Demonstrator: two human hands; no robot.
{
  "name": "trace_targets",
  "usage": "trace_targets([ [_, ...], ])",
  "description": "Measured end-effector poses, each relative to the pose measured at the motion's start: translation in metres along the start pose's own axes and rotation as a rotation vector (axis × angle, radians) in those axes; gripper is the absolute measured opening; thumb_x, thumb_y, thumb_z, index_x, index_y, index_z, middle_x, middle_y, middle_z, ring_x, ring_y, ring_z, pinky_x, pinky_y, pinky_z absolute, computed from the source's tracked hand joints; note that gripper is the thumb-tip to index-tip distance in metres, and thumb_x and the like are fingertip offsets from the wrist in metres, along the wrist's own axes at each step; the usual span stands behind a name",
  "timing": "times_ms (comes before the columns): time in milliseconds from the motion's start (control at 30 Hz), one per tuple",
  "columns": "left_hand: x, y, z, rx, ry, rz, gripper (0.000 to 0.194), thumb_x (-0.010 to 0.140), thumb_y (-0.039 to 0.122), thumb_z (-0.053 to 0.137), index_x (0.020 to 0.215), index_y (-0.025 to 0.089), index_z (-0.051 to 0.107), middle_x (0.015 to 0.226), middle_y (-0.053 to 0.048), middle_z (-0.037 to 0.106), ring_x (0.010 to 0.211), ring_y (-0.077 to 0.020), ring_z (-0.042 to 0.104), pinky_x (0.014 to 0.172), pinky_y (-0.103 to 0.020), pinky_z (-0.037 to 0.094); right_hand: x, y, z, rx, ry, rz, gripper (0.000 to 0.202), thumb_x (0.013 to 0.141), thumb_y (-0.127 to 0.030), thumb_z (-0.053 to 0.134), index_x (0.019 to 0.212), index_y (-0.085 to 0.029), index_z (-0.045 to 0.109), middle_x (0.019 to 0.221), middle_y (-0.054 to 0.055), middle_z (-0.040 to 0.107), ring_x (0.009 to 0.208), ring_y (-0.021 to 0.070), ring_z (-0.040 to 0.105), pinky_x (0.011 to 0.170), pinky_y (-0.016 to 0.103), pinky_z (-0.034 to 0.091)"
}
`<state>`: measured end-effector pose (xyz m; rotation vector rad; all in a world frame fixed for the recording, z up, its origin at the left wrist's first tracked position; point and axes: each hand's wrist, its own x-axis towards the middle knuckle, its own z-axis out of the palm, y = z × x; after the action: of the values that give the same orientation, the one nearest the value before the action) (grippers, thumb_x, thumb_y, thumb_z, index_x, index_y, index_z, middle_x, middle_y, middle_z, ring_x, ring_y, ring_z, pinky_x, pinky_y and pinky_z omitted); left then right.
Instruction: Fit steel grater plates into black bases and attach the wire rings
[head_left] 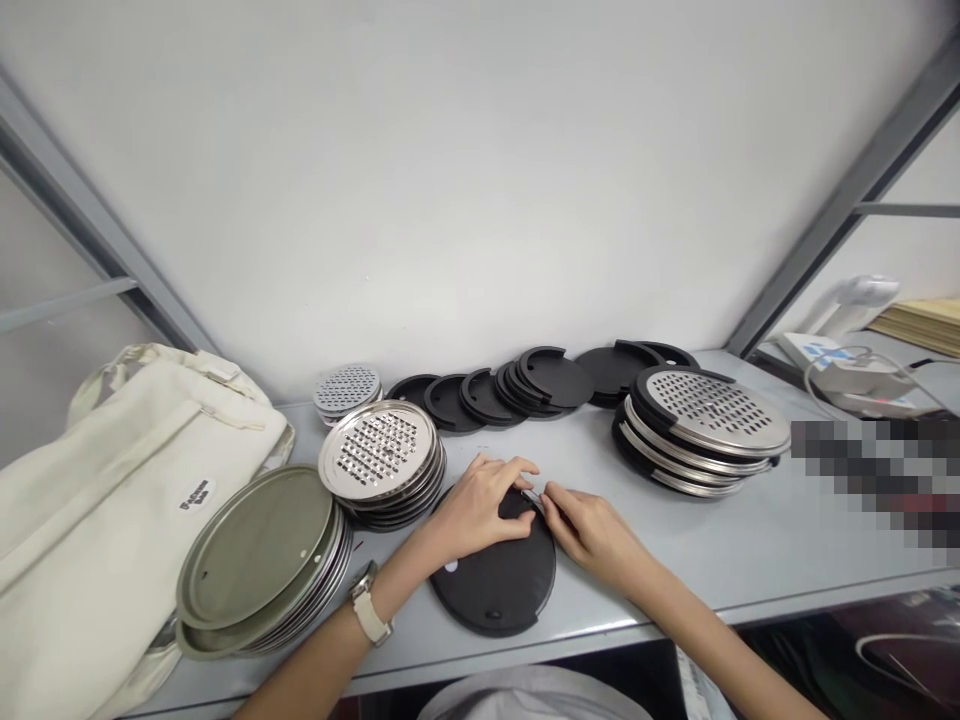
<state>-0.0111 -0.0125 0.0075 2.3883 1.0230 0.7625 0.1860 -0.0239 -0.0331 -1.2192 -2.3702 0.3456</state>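
A round black disc [495,585] lies flat near the front edge of the grey shelf. My left hand [487,505], with a watch on its wrist, rests over the disc's upper part, thumb and fingers curved apart around a small spot at its rim. My right hand [585,525] is at the disc's upper right edge, its thumb and index finger pinched together. What is between those fingertips is too small to make out. A small white round spot [451,566] shows on the disc's left side.
Green round plates [259,550] and perforated metal discs [379,450] are stacked at the left, beside a cream bag [135,500]. Black discs [555,378] line the wall. Another metal and black stack [709,410] stands right, with a white box [840,370] beyond.
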Motion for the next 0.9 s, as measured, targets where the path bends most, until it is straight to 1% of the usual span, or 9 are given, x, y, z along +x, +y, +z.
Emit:
trace_targets([
  [133,0.0002,-0.0016,0.0005,0.001,0.001,0.007,0.045,0.073,0.018,0.067,0.115,0.024,0.049,0.098,0.0,0.067,0.095,-0.0187,0.058,0.095,-0.033,0.035,-0.0011,0.0001,-0.0017,0.018,-0.033,-0.007,0.022,0.099,-0.026,0.029,0.08,-0.022,0.04,0.062,-0.002,0.052,0.052,0.014,0.049,0.053,0.025,0.03],
  [333,0.0009,-0.0018,0.0003,-0.018,0.0,0.003,0.045,0.074,0.018,0.067,0.115,0.024,0.049,0.101,0.001,0.067,0.098,-0.0183,0.058,0.097,-0.034,0.034,-0.0008,0.0025,-0.0018,0.008,-0.067,-0.022,0.024,0.099,-0.027,0.028,0.081,-0.021,0.042,0.064,-0.001,0.054,0.053,0.0144,0.051,0.054,0.025,0.032],
  [433,0.0005,-0.002,0.0003,-0.033,-0.011,-0.001,0.044,0.075,0.018,0.066,0.116,0.024,0.049,0.102,0.0,0.067,0.099,-0.0185,0.058,0.098,-0.034,0.035,-0.0006,0.0024,-0.0016,-0.006,-0.063,-0.034,0.024,0.099,-0.027,0.029,0.081,-0.021,0.043,0.063,0.0,0.055,0.053,0.0146,0.052,0.054,0.025,0.032],
  [633,-0.0004,-0.0043,0.0018,-0.11,-0.029,-0.02,0.045,0.076,0.016,0.065,0.117,0.024,0.05,0.103,-0.001,0.066,0.103,-0.0184,0.057,0.093,-0.03,0.041,-0.0004,0.0018,0.0008,-0.016,-0.027,-0.048,0.024,0.099,-0.027,0.03,0.081,-0.021,0.044,0.064,0.0,0.056,0.054,0.0144,0.053,0.054,0.025,0.032],
  [767,-0.0013,-0.0036,0.0017,-0.171,-0.038,-0.039,0.045,0.076,0.015,0.065,0.117,0.024,0.05,0.104,-0.002,0.065,0.103,-0.0177,0.058,0.093,-0.03,0.042,-0.0006,0.0019,0.0016,-0.03,0.003,-0.067,0.024,0.099,-0.026,0.03,0.081,-0.02,0.045,0.063,0.0,0.056,0.053,0.0144,0.052,0.053,0.025,0.032],
  [900,-0.0017,-0.0017,-0.0007,-0.181,-0.055,-0.051,0.045,0.077,0.015,0.065,0.118,0.024,0.049,0.105,-0.003,0.064,0.104,-0.0179,0.058,0.094,-0.03,0.043,-0.0014,0.0014,0.002,-0.049,0.017,-0.083,0.024,0.099,-0.025,0.031,0.081,-0.02,0.045,0.063,0.0,0.056,0.052,0.0145,0.052,0.053,0.026,0.032],
])
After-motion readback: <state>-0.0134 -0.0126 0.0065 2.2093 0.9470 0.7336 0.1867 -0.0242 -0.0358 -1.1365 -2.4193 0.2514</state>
